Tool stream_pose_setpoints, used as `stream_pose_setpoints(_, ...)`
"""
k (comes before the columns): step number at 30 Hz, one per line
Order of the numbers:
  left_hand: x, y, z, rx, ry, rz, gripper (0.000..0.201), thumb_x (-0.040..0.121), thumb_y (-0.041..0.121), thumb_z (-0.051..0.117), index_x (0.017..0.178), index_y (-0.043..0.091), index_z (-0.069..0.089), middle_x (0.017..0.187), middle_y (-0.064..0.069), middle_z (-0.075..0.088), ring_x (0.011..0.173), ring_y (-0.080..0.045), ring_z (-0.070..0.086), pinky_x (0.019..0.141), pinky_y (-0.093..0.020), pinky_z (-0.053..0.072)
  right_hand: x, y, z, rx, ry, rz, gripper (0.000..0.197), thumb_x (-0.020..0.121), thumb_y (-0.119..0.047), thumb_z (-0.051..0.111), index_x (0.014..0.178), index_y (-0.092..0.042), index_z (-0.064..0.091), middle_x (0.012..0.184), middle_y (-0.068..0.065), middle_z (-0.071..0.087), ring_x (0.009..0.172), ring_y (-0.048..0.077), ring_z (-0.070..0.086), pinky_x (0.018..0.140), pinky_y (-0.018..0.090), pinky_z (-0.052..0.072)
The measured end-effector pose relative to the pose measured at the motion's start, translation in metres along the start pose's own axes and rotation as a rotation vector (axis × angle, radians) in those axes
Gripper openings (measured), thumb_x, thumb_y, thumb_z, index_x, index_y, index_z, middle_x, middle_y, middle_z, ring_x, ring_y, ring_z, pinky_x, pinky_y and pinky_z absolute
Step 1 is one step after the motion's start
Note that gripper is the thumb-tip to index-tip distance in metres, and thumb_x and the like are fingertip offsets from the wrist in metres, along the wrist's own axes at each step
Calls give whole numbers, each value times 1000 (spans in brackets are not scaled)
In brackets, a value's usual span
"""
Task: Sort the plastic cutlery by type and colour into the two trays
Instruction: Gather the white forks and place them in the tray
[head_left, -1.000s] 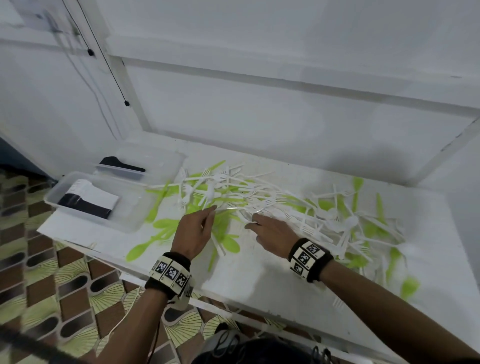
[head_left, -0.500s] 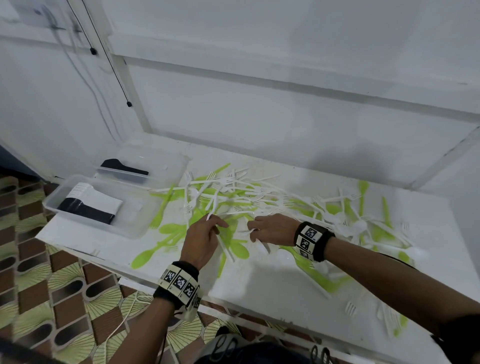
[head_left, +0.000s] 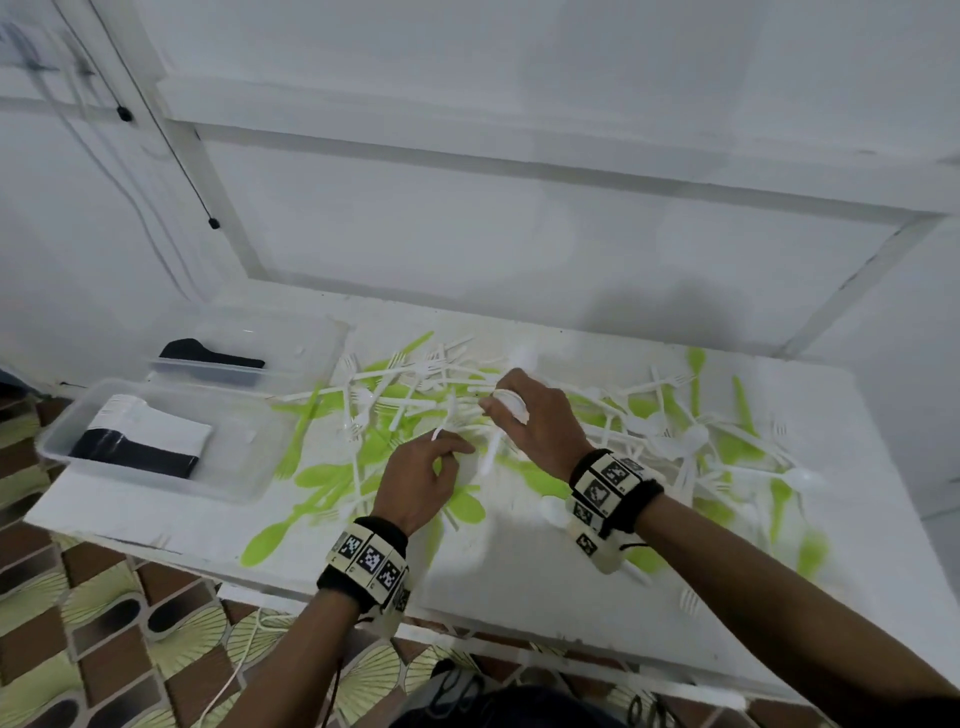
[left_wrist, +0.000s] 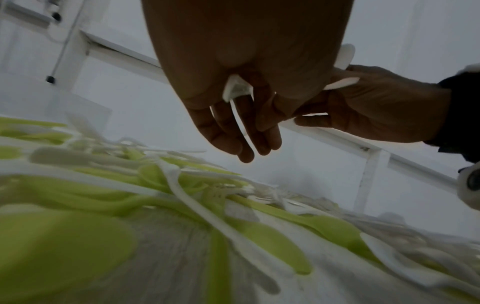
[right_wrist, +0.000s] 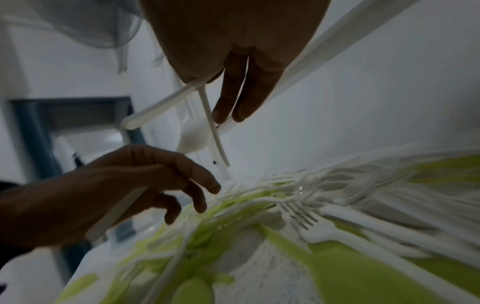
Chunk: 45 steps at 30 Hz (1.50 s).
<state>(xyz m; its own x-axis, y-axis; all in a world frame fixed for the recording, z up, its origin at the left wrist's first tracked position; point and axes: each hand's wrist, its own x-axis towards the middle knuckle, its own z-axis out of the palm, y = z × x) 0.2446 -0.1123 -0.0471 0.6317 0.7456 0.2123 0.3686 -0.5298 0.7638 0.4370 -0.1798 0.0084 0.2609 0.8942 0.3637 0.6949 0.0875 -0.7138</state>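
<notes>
The left hand (head_left: 421, 480), nearer the table edge, pinches one white piece (right_wrist: 116, 211) with curled fingers. Just beyond it, the right hand (head_left: 535, 421) grips a small bundle of white spoons (right_wrist: 193, 135), handles pointing down toward the pile (head_left: 415, 405). The pile lies directly under both hands. The two trays (head_left: 156, 441) sit left, closer to the left hand.

Black wristbands (head_left: 366, 558) with checkered markers
</notes>
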Motion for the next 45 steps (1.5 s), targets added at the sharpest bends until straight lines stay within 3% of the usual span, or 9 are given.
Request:
stream_pose_setpoints(6, 10, 13, 30, -12, -124, 42, 33, 86, 12, 49, 100, 24, 77, 100, 8, 73, 80, 2, 55, 78, -1, 34, -15, 11, -35, 108, 144, 192, 24, 96, -24, 70, 88, -12, 50, 75, 2, 75, 58, -7, 59, 58, 15, 44)
stream_pose_setpoints(12, 9, 31, 58, 89, -385, 101, 37, 88, 40, 44, 110, 29, 71, 114, 4, 69, 99, -15, 63, 84, -31, 50, -45, 30, -76, 250, 298, 365, 41, 86, -28, 82, 73, -21, 44, 60, 17, 54, 60, 40, 64, 54, 47, 50)
stream_pose_setpoints(17, 2, 56, 82, 246, -517, 202, 29, 90, 49, 60, 110, 28, 64, 113, 5, 65, 111, -18, 56, 85, -37, 49, -75, 41, -96, 318, 372, 412, 25, 90, -8, 76, 79, -12, 54, 72, 12, 64, 63, 33, 72, 55, 38, 56)
stream_pose_setpoints(21, 2, 65, 102, 497, -623, 328, 46, 88, 37, 69, 131, 25, 56, 140, 5, 54, 130, -23, 44, 97, -36, 38, -97, 47, -101, 345, 341, 495, 16, 94, 4, 63, 83, -6, 65, 91, 12, 73, 79, 30, 75, 60, 42, 60)
stream_pose_setpoints(24, 8, 66, 104, 558, -587, 396, 35, 89, 24, 66, 124, 23, 64, 135, 3, 59, 128, -26, 47, 95, -38, 34, -113, 47, -103, 331, 316, 525, 24, 100, 3, 53, 90, -9, 72, 95, 4, 75, 74, 30, 74, 54, 35, 56)
stream_pose_setpoints(28, 19, 55, 94, 497, -480, 446, 8, 78, 21, 77, 83, 24, 71, 90, 2, 68, 97, -31, 63, 77, -39, 42, -128, 48, -98, 178, 253, 462, 23, 107, -10, 48, 112, -13, 71, 94, 3, 73, 59, 22, 72, 50, 25, 51)
stream_pose_setpoints(32, 27, 53, 80, 368, -464, 476, 8, 88, 20, 70, 94, 18, 65, 92, -3, 67, 91, -30, 63, 73, -38, 47, -137, 51, -87, 138, 173, 513, 25, 105, -8, 48, 110, -17, 71, 82, 2, 67, 47, 17, 58, 51, 28, 51)
stream_pose_setpoints(39, 38, 73, 52, -83, -208, 155, 13, 89, 16, 67, 96, 23, 59, 80, 4, 64, 70, -9, 58, 66, -23, 46, -127, 32, -65, 119, 68, 468, 16, 87, -46, 76, 97, -33, 75, 80, -9, 69, 74, 10, 62, 67, 24, 46)
stream_pose_setpoints(45, 32, 76, 48, -344, -51, -46, 9, 92, 13, 71, 89, 15, 62, 73, 2, 62, 67, -16, 60, 63, -25, 47, -106, 12, -42, 79, -26, 357, 7, 94, -28, 71, 90, -23, 71, 80, -10, 69, 65, 8, 59, 63, 17, 42)
